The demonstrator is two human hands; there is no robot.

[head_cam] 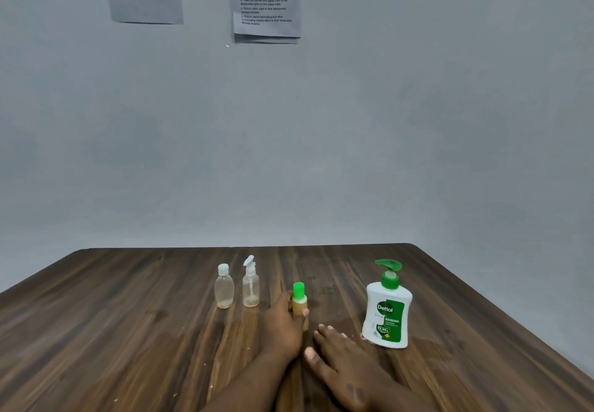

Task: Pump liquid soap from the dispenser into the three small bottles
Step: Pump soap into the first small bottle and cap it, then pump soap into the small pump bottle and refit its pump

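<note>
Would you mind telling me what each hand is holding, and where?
Left hand grips the green-capped bottle around its body; right hand holds nothing.

A dark wooden table [128, 331] meets a pale grey wall [418, 106] bearing two papers [266, 0].

A clear gap lies between the green-capped bottle [299, 294] and the dispenser [387, 313].

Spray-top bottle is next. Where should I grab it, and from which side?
Take the spray-top bottle round its clear cylindrical body, below the shoulder, coming from the near side. It stands upright, its spray head is narrow, and the flip-cap bottle stands close on its left.
</note>
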